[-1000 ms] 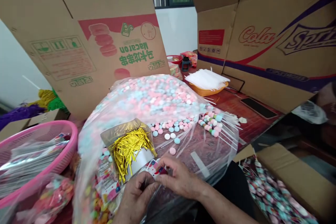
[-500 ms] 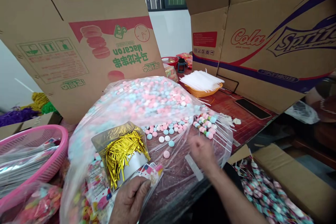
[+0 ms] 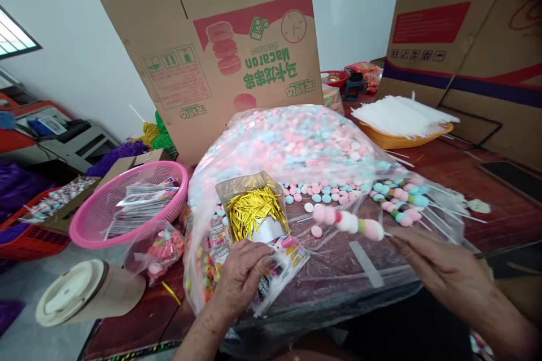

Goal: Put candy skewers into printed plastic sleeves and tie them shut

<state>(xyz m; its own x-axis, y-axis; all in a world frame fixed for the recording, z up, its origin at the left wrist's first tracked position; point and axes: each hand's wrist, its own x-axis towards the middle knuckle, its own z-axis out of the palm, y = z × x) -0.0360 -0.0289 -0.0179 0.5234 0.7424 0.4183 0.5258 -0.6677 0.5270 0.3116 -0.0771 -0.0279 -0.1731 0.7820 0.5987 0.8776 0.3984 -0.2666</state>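
In my right hand [image 3: 444, 265] is the stick of a candy skewer [image 3: 348, 222], threaded with pink, white and green sweets and pointing left over the table. My left hand [image 3: 244, 272] pinches a printed plastic bag [image 3: 292, 256] near the table's front edge. Just behind that hand stands an open pouch of gold twist ties [image 3: 254, 211]. A big clear plastic bag [image 3: 279, 146] full of pink, blue and white round candies spreads behind. Several finished skewers [image 3: 400, 194] lie on its right side, and a few loose candies [image 3: 316, 231] rest in front.
A pink basket [image 3: 180, 203] with flat printed bags stands left, near a lidded cup [image 3: 101, 293] and a bag of gummies [image 3: 165, 248]. White sticks fill an orange basket [image 3: 381, 136] at right. Cardboard boxes [image 3: 169, 28] rise behind. A phone [image 3: 514, 175] lies at far right.
My right hand, empty-looking and blurred near the skewers before, now holds a candy skewer. The view has swung left, showing more of the pink basket and a cup. My left hand keeps its bag.
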